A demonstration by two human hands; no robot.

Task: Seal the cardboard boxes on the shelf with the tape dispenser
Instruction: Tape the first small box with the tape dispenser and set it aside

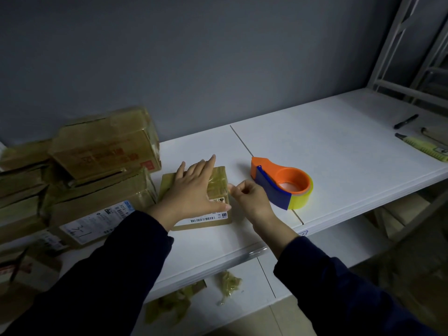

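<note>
Your left hand (194,190) lies flat on the small box (218,180), fingers straight and spread, palm pressing its top.

Far left, a stack (101,151) of brown cardboard boxes stands against the grey wall. They are glossy with yellowish tape, the top one sits tilted, and a lower one bears a white printed label.

The small box is flat and squarish. It rests on the smooth white shelf (339,146), just right of the stack. Wrinkled clear tape covers its far part and a barcode label runs along its near edge.

Your right hand (252,197) is curled at the box's right edge, thumb and forefinger pinched on what looks like a tape end (230,189).

Just beside that hand the dispenser (281,183) lies on its side: a rounded orange plastic body, a blue plate and a roll of yellow-clear tape.

Well to the right lie a slim black marker (406,121) and a ribbed yellow-green cutter (424,147).

On the lower shelf board, crumpled tape scraps (228,282) lie in loose wads
</note>
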